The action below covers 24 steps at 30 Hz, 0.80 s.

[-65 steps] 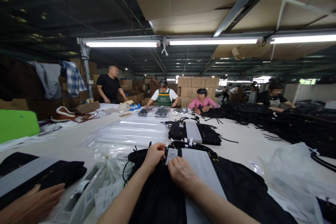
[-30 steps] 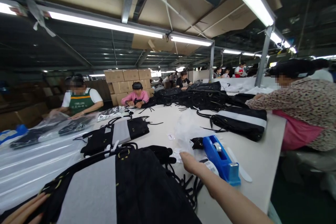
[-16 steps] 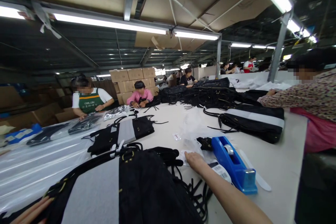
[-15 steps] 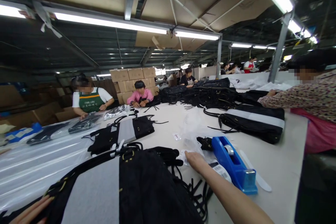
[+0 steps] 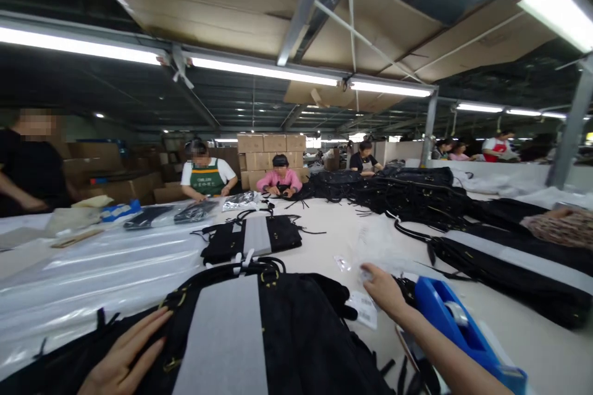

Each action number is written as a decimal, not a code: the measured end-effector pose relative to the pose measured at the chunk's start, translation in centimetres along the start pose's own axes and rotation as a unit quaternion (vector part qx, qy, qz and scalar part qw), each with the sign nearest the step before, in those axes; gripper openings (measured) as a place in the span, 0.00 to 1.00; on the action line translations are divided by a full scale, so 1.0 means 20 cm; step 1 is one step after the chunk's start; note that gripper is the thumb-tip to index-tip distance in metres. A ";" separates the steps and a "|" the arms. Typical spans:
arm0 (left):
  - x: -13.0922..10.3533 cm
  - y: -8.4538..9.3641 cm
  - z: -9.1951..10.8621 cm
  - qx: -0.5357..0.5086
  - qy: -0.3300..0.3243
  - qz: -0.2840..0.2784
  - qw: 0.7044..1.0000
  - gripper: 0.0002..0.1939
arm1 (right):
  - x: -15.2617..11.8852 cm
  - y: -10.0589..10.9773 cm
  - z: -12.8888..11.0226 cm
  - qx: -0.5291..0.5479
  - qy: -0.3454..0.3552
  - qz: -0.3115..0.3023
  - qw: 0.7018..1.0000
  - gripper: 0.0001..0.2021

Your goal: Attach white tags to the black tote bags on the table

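Observation:
A large black bag [image 5: 319, 327] with gold-coloured fittings and a light grey band [image 5: 222, 333] lies right in front of me. My left hand [image 5: 127, 355] rests on its left part, fingers stretched out. Right of the bag, my right hand [image 5: 382, 290] is low over the table with bent, closed fingers. Thin clear plastic [image 5: 370, 241] lies just beyond it; what the fingers pinch is too small to make out. A white label with a barcode [image 5: 364, 308] lies beside that hand. The blue tape dispenser [image 5: 463, 327] stands right of my right wrist.
Another black bag [image 5: 252, 237] lies ahead, with one more [image 5: 519, 271] at the right. A heap of black bags [image 5: 393, 191] fills the far side. Clear plastic sheeting [image 5: 115, 278] covers the left. Several co-workers, one in a green apron [image 5: 206, 179], are around the table.
The view has turned left, so things appear farther right. My left hand reaches farther onto the bag. My right hand has shifted slightly, and the barcode label now shows left of it.

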<state>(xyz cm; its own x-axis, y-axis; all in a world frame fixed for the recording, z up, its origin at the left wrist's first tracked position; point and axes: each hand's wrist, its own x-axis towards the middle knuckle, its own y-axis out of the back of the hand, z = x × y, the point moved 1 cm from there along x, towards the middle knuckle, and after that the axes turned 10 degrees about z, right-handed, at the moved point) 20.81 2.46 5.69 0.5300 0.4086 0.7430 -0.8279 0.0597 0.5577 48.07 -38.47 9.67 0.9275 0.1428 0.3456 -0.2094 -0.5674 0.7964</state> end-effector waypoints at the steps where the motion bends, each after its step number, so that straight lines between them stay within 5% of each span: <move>1: 0.00 -0.01 0.00 -0.018 0.002 -0.004 1.000 0.18 | 0.01 0.04 -0.05 0.028 0.006 -0.001 1.000 0.22; 6: 0.02 0.01 0.06 -0.047 0.001 -0.013 0.999 0.18 | -0.03 0.17 -0.40 0.172 0.040 -0.070 0.982 0.21; 9: 0.03 0.02 0.11 -0.050 -0.029 0.007 0.998 0.18 | -0.13 0.21 -0.68 0.269 0.051 -0.167 0.947 0.20; 13: 0.04 0.06 0.21 -0.073 -0.034 0.056 0.995 0.18 | -0.30 0.17 -1.00 0.391 0.070 -0.325 0.858 0.17; 16: 0.05 0.12 0.34 -0.175 0.026 0.056 0.983 0.17 | -0.40 0.08 -1.16 0.381 0.090 -0.378 0.839 0.17; 21: 0.08 0.20 0.48 -0.425 0.203 -0.074 0.879 0.21 | -0.49 -0.07 -1.30 0.339 0.132 -0.424 0.829 0.16; 24: 0.06 0.20 0.48 -0.477 0.252 -0.099 0.836 0.27 | -0.52 -0.13 -1.33 0.321 0.158 -0.429 0.829 0.14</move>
<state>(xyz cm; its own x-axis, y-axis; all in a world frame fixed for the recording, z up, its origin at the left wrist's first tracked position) 19.93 -5.50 12.41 0.7283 0.6226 0.2862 -0.6302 0.7726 -0.0772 30.69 -16.90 17.31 0.5011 0.8652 -0.0183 0.7881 -0.4475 0.4227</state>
